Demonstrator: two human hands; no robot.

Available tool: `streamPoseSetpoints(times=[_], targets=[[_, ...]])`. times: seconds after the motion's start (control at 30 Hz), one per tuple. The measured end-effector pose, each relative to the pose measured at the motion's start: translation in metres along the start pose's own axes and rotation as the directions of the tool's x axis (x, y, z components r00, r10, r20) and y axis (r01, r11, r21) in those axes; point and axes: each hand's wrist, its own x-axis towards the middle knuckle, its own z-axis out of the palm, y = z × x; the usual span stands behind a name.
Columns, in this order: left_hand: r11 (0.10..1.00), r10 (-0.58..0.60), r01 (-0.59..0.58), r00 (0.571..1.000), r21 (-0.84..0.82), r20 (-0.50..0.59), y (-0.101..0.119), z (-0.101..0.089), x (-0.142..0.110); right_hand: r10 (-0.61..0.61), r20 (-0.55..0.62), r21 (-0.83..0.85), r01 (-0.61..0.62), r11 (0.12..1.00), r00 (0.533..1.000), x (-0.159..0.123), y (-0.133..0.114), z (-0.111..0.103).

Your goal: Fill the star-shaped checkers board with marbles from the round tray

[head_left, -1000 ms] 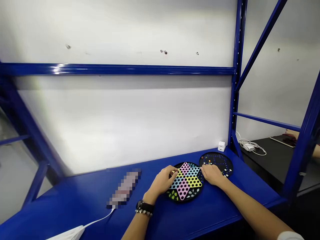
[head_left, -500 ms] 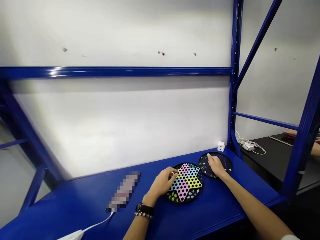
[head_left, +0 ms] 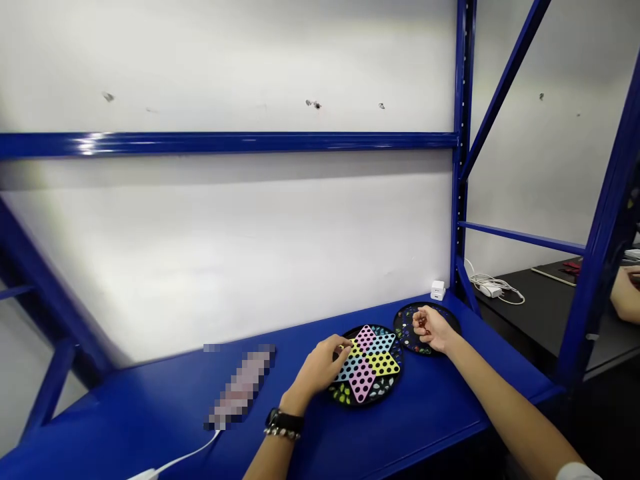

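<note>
"So, what's the person's left hand (head_left: 320,365) doing?"

"Its fingertips rest at ten o'clock on a round black plastic Chinese checkers board (head_left: 367,365); whether they grip anything, nobody can tell."

"And the right hand (head_left: 434,329)?"

"Closed on small reddish marbles (head_left: 421,323), above a round black marble tray (head_left: 406,330) at two o'clock from the board."

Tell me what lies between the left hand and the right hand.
In the head view, a round black Chinese checkers board with a pastel star lies between the left hand and the right hand.
</note>
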Motion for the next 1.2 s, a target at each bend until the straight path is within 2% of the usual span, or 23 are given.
streamPoseSetpoints(times=[0.03,0.07,0.1,0.13,0.17,0.2,0.27,0.37,0.47,0.67,0.8,0.93,1.2], targets=[[1.000,0.001,-0.001,1.000,0.000,0.000,0.000,0.000,0.000,-0.090,-0.053,-0.232,0.075,0.970,0.995,-0.002,0.000,0.001],[1.000,0.003,-0.003,1.000,0.000,-0.002,0.001,0.000,0.000,-0.208,-0.092,-0.486,0.138,0.863,0.974,-0.005,0.001,0.002],[1.000,0.002,-0.002,1.000,-0.001,-0.004,0.001,0.000,0.000,-0.324,-0.101,-0.703,0.163,0.692,0.941,-0.008,0.000,0.002],[1.000,-0.003,0.003,1.000,-0.001,-0.005,0.002,0.000,0.000,-0.409,-0.078,-0.847,0.156,0.508,0.909,-0.011,0.000,0.003],[1.000,-0.008,0.008,1.000,-0.001,-0.005,0.003,-0.001,-0.001,-0.459,-0.034,-0.927,0.143,0.346,0.888,-0.015,-0.001,0.003],[1.000,-0.012,0.012,1.000,-0.001,-0.004,0.003,-0.001,-0.001,-0.469,0.016,-0.965,0.137,0.223,0.883,-0.018,-0.002,0.003],[1.000,-0.016,0.016,1.000,0.005,0.000,0.004,-0.002,-0.001,-0.397,0.093,-0.986,0.141,0.093,0.913,-0.024,-0.004,0.001],[1.000,0.000,0.000,1.000,0.009,0.007,0.005,-0.002,-0.002,-0.255,0.135,-0.989,0.146,0.026,0.958,-0.030,-0.008,-0.003],[1.000,0.010,-0.010,1.000,0.003,0.009,0.003,-0.002,-0.002,-0.228,0.147,-0.989,0.142,-0.041,0.962,-0.034,-0.011,-0.005],[1.000,0.014,-0.014,1.000,0.025,0.010,-0.001,0.001,0.000,-0.078,0.207,-0.978,0.205,-0.031,0.975,-0.042,-0.014,0.006],[0.999,0.011,-0.011,1.000,0.032,0.010,-0.001,0.001,-0.001,-0.072,0.171,-0.982,0.164,-0.095,0.983,-0.046,-0.016,0.010],[0.999,0.011,-0.012,1.000,0.030,0.013,0.001,0.001,-0.001,-0.067,0.176,-0.981,0.169,-0.098,0.982,-0.045,-0.013,0.009],[0.999,0.020,-0.021,0.999,0.028,0.026,0.003,0.000,-0.001,-0.149,0.171,-0.980,0.153,-0.128,0.974,-0.036,0.002,0.010]])
